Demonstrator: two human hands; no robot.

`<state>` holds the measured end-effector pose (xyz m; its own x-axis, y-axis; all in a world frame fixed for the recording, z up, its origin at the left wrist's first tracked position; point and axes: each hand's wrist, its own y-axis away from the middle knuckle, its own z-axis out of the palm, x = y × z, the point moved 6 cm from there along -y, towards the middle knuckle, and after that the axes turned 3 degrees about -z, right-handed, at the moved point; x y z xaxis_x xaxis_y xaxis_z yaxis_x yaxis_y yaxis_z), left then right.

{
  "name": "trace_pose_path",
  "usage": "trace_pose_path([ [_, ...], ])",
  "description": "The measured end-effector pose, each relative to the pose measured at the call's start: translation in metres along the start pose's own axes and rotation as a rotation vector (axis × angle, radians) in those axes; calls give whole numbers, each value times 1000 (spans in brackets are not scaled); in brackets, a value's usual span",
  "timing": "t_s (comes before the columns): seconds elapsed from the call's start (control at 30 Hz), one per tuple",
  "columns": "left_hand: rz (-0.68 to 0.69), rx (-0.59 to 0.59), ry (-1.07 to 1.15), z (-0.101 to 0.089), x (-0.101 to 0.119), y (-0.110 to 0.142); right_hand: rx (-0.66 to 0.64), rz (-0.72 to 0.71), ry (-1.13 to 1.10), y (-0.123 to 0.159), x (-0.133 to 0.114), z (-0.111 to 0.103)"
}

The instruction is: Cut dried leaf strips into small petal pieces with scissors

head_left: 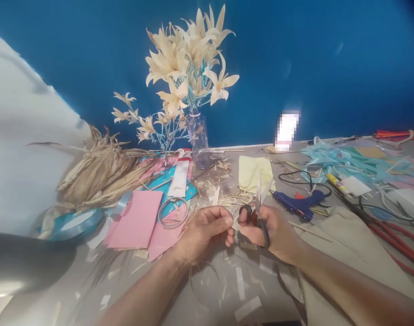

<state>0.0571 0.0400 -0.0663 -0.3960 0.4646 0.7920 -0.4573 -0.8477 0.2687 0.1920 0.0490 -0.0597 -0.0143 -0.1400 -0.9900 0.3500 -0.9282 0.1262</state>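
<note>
My right hand (278, 233) is closed around a pair of scissors (259, 190), fingers through the dark handles and blades pointing up, away from the work. Between my two hands is a small pale strip (235, 225), probably dried husk, though too small to be sure. My left hand (205, 231) pinches it with thumb and fingertips, while the right fingertips come up close to its other side. Just beyond the hands lie a yellow paper sheet (252, 174) and scattered pale scraps (215, 197).
Pale artificial lilies (174, 59) stand in a clear bottle (200, 145). At left are dried husks (88, 172), blue ribbon (74, 222), pink paper (135, 219) and a tape ring (173, 213). A blue glue gun (300, 203), cables and cloth (356, 253) lie at right.
</note>
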Motion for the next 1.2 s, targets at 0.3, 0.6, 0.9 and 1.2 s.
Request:
trace_pose_path([
  [0.3,65,159,103,3,-12,-2,67,-29,7,-1,1,4],
  [0.6,313,361,-156,-18,16,8,-345,-3,218,5,12,19],
  [0.9,296,413,-196,-18,16,9,-328,102,230,7,14,28],
  [1.2,326,343,-153,-16,21,9,-361,160,202,7,25,21],
])
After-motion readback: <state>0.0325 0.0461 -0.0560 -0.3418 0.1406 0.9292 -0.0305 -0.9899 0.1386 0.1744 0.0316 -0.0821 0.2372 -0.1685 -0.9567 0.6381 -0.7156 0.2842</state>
